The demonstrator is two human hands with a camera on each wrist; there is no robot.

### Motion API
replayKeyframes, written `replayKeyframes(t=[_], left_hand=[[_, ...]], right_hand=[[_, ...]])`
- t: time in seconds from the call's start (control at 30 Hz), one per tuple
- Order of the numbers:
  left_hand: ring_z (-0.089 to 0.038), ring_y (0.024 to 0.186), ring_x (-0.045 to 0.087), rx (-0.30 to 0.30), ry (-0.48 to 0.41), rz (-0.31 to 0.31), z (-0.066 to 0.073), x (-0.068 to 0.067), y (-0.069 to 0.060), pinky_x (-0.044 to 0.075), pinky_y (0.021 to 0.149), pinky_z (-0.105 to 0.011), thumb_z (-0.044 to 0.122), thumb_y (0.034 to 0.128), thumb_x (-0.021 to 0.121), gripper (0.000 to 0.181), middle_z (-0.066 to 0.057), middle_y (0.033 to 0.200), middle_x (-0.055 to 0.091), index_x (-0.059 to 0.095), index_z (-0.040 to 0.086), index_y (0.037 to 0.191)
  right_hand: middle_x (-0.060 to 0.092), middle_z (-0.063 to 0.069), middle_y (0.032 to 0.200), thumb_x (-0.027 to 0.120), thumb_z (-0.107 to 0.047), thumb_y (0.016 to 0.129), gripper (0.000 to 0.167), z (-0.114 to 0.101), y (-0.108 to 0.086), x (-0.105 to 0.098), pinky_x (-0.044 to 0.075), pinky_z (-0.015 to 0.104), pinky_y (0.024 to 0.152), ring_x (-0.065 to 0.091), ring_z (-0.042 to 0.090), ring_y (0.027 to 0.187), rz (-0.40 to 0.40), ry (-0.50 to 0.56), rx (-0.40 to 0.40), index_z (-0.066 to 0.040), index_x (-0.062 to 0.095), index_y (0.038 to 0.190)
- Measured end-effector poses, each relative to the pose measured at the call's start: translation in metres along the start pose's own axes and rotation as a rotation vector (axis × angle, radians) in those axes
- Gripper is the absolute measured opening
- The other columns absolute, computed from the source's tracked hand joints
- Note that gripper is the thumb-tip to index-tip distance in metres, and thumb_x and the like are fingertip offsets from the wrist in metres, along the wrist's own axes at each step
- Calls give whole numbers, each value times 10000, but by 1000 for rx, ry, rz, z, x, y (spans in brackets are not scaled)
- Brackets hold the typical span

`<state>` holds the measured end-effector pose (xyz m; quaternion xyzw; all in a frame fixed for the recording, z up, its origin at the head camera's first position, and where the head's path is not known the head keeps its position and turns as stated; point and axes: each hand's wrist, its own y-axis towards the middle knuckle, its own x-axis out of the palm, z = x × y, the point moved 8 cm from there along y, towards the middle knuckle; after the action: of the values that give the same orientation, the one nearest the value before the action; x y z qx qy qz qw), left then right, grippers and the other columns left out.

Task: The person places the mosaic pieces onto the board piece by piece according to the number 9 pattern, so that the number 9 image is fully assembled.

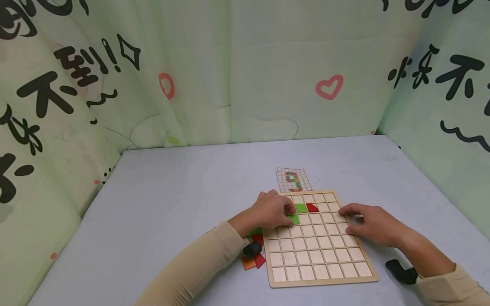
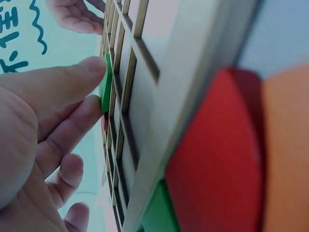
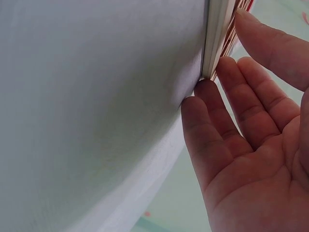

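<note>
A wooden grid board (image 1: 325,281) lies on the table. My left hand (image 1: 269,210) reaches over its upper left part, and its thumb and index finger pinch a green square tile (image 2: 105,87) at a cell. In the head view that green tile (image 1: 294,219) is partly behind the fingers. One row higher sit another green square tile (image 1: 301,208) and a red rounded tile (image 1: 311,208). My right hand (image 1: 373,221) rests at the board's right edge. In the right wrist view its fingers (image 3: 234,92) are extended and touch the edge.
Behind the board lies a pattern card (image 1: 281,178) with a coloured grid figure, its lower edge against the board. Loose red tiles (image 2: 217,159), orange tiles (image 2: 289,145) and green ones lie at the board's left side, partly under my left wrist. Printed curtains (image 1: 268,85) surround the table.
</note>
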<state>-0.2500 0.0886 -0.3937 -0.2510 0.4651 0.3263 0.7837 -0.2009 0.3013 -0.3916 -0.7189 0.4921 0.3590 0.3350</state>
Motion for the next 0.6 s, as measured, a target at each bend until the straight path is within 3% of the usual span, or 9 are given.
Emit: replayKeyframes(t=[0.17, 0.33, 0.47, 0.6], left_hand=[[-26, 951, 491, -6, -76, -30, -4, 2, -1, 353, 838, -321, 342, 861, 805, 175, 228, 920, 670, 753, 261, 1008], [18, 1036, 577, -37, -216, -100, -11, 7, -2, 402, 968, -294, 314, 860, 811, 302, 185, 1030, 702, 758, 217, 1141], [-11, 1044, 593, -49, -311, -128, -15, 9, -4, 460, 909, -216, 283, 855, 817, 347, 141, 1076, 705, 752, 180, 1180], [-30, 1054, 575, -49, -325, -139, -17, 11, -6, 464, 871, -201, 293, 862, 809, 365, 121, 1123, 701, 747, 183, 1204]], right_hand=[[632, 181, 1226, 790, -178, 840, 441, 1, 0, 0, 490, 530, 921, 610, 391, 1110, -3, -5, 0, -35, 638, 1229], [634, 173, 1225, 787, -180, 843, 432, 1, 0, 0, 489, 526, 925, 604, 385, 1121, 0, -3, -1, -41, 640, 1225], [636, 169, 1223, 787, -178, 844, 434, 1, 0, 0, 490, 524, 925, 603, 384, 1123, 1, -5, -4, -37, 640, 1228], [635, 169, 1225, 785, -177, 846, 435, 0, 0, 0, 490, 522, 926, 602, 384, 1125, -1, -5, -3, -35, 639, 1231]])
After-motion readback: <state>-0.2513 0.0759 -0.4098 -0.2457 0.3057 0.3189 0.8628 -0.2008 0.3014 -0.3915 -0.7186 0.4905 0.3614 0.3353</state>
